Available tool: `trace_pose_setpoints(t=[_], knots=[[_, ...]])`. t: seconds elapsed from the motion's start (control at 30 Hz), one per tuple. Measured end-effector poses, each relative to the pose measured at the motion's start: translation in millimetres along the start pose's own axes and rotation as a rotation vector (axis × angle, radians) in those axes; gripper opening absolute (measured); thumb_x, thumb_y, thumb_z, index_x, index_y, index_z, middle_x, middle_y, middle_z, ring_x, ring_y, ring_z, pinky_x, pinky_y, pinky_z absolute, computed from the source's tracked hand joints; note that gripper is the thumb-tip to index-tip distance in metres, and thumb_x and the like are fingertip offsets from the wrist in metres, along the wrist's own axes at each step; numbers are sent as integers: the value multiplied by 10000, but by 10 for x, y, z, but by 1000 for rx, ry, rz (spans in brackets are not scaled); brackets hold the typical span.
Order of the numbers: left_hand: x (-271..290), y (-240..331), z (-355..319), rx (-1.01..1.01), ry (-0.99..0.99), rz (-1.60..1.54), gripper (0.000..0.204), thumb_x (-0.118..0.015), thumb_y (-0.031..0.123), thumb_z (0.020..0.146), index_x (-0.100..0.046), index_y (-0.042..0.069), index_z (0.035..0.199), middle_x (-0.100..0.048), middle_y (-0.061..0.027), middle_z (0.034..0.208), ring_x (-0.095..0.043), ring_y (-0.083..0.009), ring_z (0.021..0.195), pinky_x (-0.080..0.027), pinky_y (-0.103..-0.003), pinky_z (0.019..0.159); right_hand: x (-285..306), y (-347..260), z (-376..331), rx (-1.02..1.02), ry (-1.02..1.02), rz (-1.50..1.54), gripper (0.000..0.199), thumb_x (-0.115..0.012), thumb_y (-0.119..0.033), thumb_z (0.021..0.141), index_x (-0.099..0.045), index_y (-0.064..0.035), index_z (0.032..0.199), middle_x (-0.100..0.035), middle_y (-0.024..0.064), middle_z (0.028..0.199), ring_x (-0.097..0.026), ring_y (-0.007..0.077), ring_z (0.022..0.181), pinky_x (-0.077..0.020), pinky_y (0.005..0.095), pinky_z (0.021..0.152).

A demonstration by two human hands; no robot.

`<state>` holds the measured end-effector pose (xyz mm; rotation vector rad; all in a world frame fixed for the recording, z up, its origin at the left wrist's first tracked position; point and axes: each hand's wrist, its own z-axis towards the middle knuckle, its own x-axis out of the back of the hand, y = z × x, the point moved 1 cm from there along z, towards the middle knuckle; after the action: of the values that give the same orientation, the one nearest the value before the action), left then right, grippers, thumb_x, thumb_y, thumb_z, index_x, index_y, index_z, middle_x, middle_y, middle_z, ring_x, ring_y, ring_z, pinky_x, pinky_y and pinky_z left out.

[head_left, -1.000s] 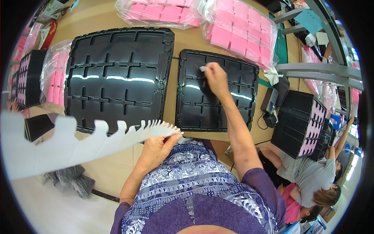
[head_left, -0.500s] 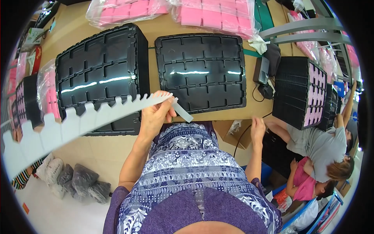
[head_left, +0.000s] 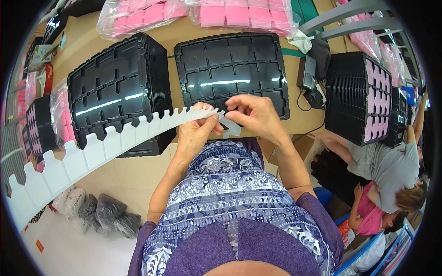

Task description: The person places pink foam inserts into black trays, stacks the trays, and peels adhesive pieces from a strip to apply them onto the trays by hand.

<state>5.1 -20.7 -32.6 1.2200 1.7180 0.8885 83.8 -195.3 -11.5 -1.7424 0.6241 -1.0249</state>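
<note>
My left hand [head_left: 198,129] pinches a long white notched strip [head_left: 101,147] near its narrow end. The strip has a row of tabs along its upper edge and sweeps out to the far left, toward the lower rim of the view. A short pale end of it hangs beyond the fingers. Close beside that end is my right hand [head_left: 258,117], thumb and forefinger drawn together and the other fingers curled. Whatever its fingertips hold is too small to make out. Just beyond both hands lies a black moulded plastic tray [head_left: 230,60] with cross-shaped ridges.
A tall stack of black trays [head_left: 110,87] stands left on the brown table [head_left: 184,23]. Bagged pink foam blocks [head_left: 239,14] lie at the back. A dark device [head_left: 307,73] with a cable and a stack of trays with pink inserts [head_left: 359,96] are at right, near two people [head_left: 391,170].
My right hand has come up from the right side to the strip's end. The strip, still in my left hand, has shifted slightly. The whole view has turned a little.
</note>
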Motion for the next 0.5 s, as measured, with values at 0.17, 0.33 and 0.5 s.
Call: trace_pose_setpoints(t=[0.17, 0.33, 0.5], knots=[[77, 73, 46, -36, -41, 110, 103, -562, 98, 947, -555, -5, 943, -660, -84, 723, -653, -122, 647, -530, -241, 607, -163, 3, 108, -19, -84, 29, 133, -723, -110, 814, -667, 4, 856, -598, 18, 616, -521, 64, 538, -425, 249, 499], [119, 158, 92, -73, -22, 94, 95, -559, 90, 946, -549, 0, 919, -659, -80, 726, -660, -121, 666, -530, -235, 624, -224, -99, 186, 80, -62, 42, 105, -709, -90, 816, -651, -4, 828, -577, 8, 620, -504, 66, 534, -414, 252, 493], [73, 122, 120, -97, -35, 93, 100, -553, 91, 949, -553, -4, 919, -654, -74, 732, -652, -115, 649, -529, -229, 609, -236, -69, 191, 92, 4, 84, 99, -704, -89, 821, -647, -8, 827, -568, 15, 620, -500, 70, 526, -409, 251, 491]])
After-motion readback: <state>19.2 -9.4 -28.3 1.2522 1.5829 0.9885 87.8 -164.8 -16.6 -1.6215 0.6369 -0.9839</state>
